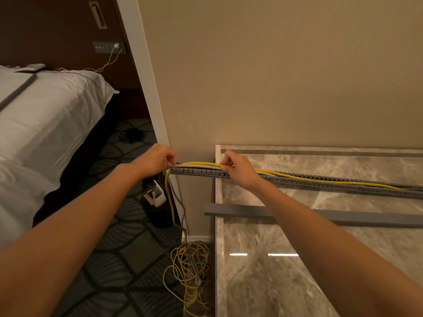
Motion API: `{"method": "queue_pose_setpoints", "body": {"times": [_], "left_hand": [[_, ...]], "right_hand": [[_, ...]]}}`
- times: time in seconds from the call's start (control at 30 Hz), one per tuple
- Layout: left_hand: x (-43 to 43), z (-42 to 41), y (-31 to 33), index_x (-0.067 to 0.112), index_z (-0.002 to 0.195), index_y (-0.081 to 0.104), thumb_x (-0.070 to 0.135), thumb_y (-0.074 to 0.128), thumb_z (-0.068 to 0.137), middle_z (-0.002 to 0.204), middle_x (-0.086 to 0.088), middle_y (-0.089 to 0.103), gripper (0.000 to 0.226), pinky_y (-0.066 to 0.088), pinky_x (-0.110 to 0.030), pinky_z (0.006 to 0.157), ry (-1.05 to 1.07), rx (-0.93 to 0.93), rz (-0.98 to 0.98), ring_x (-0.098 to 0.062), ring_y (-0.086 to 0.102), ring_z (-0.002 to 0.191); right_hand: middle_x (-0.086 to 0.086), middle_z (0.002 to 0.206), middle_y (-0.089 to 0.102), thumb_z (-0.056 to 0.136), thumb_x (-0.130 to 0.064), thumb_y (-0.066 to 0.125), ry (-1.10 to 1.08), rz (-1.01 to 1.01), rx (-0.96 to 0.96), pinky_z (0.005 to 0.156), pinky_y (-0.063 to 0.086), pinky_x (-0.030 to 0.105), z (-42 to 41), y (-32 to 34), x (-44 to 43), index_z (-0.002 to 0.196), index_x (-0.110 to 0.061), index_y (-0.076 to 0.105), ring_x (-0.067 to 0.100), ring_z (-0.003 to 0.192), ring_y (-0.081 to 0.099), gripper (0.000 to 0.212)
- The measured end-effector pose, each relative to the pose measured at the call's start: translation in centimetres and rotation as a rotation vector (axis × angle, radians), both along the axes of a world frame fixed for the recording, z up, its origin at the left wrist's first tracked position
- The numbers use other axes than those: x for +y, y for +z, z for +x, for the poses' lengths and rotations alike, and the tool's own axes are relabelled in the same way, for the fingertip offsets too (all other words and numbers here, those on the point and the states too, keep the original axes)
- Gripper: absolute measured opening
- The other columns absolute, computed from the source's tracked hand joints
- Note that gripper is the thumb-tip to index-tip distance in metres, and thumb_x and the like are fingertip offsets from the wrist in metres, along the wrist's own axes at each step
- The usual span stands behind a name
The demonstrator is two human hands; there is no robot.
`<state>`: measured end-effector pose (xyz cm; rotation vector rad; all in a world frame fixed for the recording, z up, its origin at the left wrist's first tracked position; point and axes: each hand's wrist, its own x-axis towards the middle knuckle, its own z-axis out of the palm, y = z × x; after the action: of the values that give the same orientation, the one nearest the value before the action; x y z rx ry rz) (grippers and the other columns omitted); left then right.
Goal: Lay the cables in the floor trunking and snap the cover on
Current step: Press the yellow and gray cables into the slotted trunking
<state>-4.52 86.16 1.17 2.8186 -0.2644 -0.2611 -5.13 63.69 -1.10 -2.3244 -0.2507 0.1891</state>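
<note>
Trunking [297,181] on marble table [343,259], end overhanging. Left hand [155,159], right hand [238,168] pinch cables [201,165] at its end. Cover [366,217] lies nearby. Slack coiled on carpet [137,259]; bed [45,115] left.

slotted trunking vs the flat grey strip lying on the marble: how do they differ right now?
The slotted trunking has comb-like slits and carries the yellow cable; the flat grey strip is smooth and bare. Both hands, left hand and right hand, are at the trunking's left end; the strip lies untouched, nearer the camera. Both are grey, long and overhang the marble top's left edge.
</note>
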Motion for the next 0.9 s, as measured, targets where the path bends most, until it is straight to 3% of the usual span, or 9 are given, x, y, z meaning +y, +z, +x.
{"method": "queue_pose_setpoints", "body": {"times": [0.1,0.17,0.23,0.3,0.4,0.5,0.73,0.83,0.9], "left_hand": [[-1.0,-0.2,0.3,0.0,0.09,0.069,-0.001,0.055,0.087,0.095,-0.016,0.068,0.014,0.053,-0.036,0.076,-0.039,-0.028,0.153,-0.028,0.063,0.089],[-2.3,-0.7,0.5,0.003,0.095,0.066,0.005,0.052,0.088,0.1,-0.014,0.065,0.016,0.049,-0.035,0.07,-0.092,-0.106,0.235,-0.025,0.059,0.084],[-3.7,-1.2,0.3,0.005,0.099,0.062,0.015,0.051,0.09,0.104,-0.011,0.06,0.017,0.043,-0.03,0.067,-0.167,-0.187,0.274,-0.021,0.054,0.083],[-4.6,-1.8,-0.3,0.005,0.103,0.062,0.024,0.057,0.09,0.106,-0.01,0.058,0.023,0.047,-0.029,0.072,-0.256,-0.253,0.327,-0.021,0.055,0.09],[-4.7,-2.9,-1.1,0.003,0.089,0.067,0.013,0.083,0.066,0.088,-0.013,0.064,0.03,0.055,-0.031,0.061,-0.371,-0.364,0.48,-0.023,0.062,0.073],[-4.3,-3.1,-2.0,0.003,0.075,0.07,0.004,0.093,0.039,0.068,-0.011,0.066,0.043,0.055,-0.027,0.046,-0.386,-0.427,0.585,-0.019,0.062,0.054],[-5.1,-3.3,-2.5,0.007,0.065,0.071,0.014,0.091,0.048,0.059,-0.005,0.064,0.027,0.051,-0.026,0.046,-0.448,-0.481,0.75,-0.015,0.059,0.048],[-5.3,-3.5,-2.3,0.006,0.065,0.071,0.012,0.091,0.047,0.061,-0.006,0.064,0.027,0.05,-0.027,0.045,-0.428,-0.46,0.751,-0.016,0.058,0.049],[-5.4,-3.6,-2.3,0.006,0.07,0.07,0.007,0.09,0.046,0.065,-0.007,0.064,0.032,0.051,-0.028,0.045,-0.379,-0.454,0.738,-0.017,0.059,0.051]], "right_hand": [[0.024,0.103,0.065,0.091,-0.001,0.054,-0.003,0.002,-0.032,0.073,0.038,0.029,0.0,-0.2,0.0,0.079,-0.009,0.048,0.026,0.088,0.053,0.015],[0.023,0.102,0.067,0.089,-0.001,0.056,-0.009,0.004,-0.065,0.075,0.041,0.029,0.0,-0.4,-0.2,0.077,-0.007,0.052,0.03,0.096,0.059,0.015],[0.02,0.099,0.069,0.087,-0.002,0.058,-0.012,0.019,-0.094,0.078,0.045,0.032,0.0,-0.8,-0.4,0.079,0.002,0.059,0.029,0.094,0.06,0.009],[0.017,0.099,0.07,0.084,-0.004,0.062,0.005,0.013,-0.117,0.072,0.044,0.026,-0.1,-0.8,-0.8,0.086,0.006,0.065,0.02,0.086,0.056,0.011],[0.014,0.106,0.069,0.082,-0.007,0.067,0.077,-0.054,-0.165,0.077,0.039,0.021,-0.4,-0.9,-1.7,0.096,0.001,0.067,0.017,0.091,0.056,0.016],[0.016,0.113,0.067,0.081,-0.002,0.069,0.129,-0.104,-0.227,0.094,0.044,0.03,-0.8,-1.3,-2.2,0.106,0.0,0.065,0.027,0.105,0.06,0.025],[0.026,0.114,0.066,0.085,0.005,0.06,0.166,-0.148,-0.35,0.102,0.046,0.047,-1.7,-1.9,-2.0,0.109,0.008,0.065,0.038,0.108,0.059,0.024],[0.027,0.132,0.056,0.091,0.005,0.053,0.18,-0.242,-0.367,0.115,0.03,0.04,-1.7,-2.3,-2.2,0.122,0.007,0.058,0.036,0.125,0.052,0.032],[0.025,0.139,0.049,0.091,0.006,0.051,0.196,-0.286,-0.373,0.116,0.029,0.038,-1.5,-2.3,-2.5,0.125,0.004,0.056,0.035,0.131,0.046,0.035]]}}
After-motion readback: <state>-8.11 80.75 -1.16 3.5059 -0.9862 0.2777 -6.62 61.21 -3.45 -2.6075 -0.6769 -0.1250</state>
